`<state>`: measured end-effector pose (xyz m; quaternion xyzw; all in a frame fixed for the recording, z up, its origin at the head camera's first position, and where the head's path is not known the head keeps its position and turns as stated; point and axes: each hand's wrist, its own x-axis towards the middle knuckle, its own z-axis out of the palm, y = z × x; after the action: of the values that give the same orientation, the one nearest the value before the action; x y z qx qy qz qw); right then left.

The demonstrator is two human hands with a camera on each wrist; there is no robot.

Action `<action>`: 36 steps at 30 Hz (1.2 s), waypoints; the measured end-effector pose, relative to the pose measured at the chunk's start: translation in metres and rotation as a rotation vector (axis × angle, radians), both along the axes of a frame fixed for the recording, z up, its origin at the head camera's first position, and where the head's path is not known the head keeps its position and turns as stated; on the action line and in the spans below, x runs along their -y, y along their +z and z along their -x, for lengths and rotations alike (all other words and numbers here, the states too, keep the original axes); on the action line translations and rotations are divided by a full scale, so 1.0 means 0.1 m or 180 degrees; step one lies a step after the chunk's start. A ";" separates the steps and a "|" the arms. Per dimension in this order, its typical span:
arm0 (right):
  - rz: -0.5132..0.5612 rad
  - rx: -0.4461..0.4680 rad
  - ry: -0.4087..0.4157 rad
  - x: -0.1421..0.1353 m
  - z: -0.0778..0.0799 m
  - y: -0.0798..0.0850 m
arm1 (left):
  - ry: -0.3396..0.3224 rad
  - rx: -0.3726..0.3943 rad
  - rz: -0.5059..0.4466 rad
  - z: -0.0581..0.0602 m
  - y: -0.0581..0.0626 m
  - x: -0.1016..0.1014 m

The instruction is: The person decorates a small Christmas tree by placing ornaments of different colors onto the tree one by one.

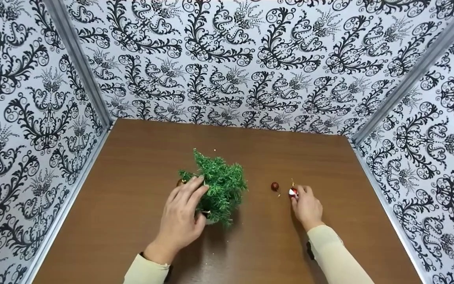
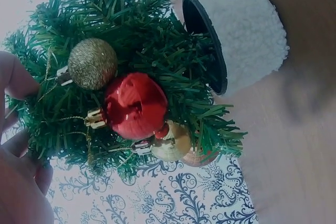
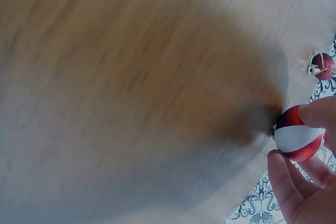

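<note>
A small artificial Christmas tree [image 1: 224,185] stands left of the table's middle. My left hand [image 1: 183,215] holds it by its upper branches, with fingers partly lost in the greenery. In the left wrist view, a glittery gold bauble [image 2: 92,63], a shiny red bauble [image 2: 135,104] and a pale gold bauble [image 2: 173,142] hang on the tree, above a fluffy white pot [image 2: 247,35]. Over to the right, my right hand [image 1: 307,207] pinches a red-and-white bauble [image 3: 296,136] between thumb and fingers, at the tabletop.
A dark red bauble [image 1: 274,186] with a gold cord lies just left of my right hand. Patterned walls [image 1: 227,67] enclose the brown table [image 1: 152,146] at the back and both sides. Tiny pale specks dot the tabletop near the tree.
</note>
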<state>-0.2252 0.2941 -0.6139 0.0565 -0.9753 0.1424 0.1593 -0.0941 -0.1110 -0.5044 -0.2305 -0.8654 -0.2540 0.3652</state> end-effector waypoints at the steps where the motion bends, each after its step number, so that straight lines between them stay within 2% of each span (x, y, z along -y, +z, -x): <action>1: 0.0000 0.0011 -0.0003 0.00 0.00 0.01 | 0.0001 -0.0010 0.0000 0.00 0.00 -0.01; 16: 0.0029 0.0067 -0.0033 -0.06 -0.03 -0.01 | -0.0016 -0.0051 0.0053 0.02 -0.01 -0.02; 23: 0.0074 -0.0041 0.0072 -0.08 -0.01 -0.01 | -0.0011 0.0001 0.0035 0.01 0.00 -0.01; 30: 0.0137 -0.0020 0.0095 -0.08 0.03 0.02 | -0.0010 -0.0010 -0.0015 0.03 0.02 0.00; 36: 0.0179 0.0045 0.0216 -0.09 0.01 0.01 | 0.0000 -0.0005 -0.0034 0.00 0.00 -0.01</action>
<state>-0.2263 0.3027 -0.6127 0.0840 -0.9695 0.1754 0.1491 -0.0937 -0.1100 -0.5040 -0.2288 -0.8638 -0.2584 0.3671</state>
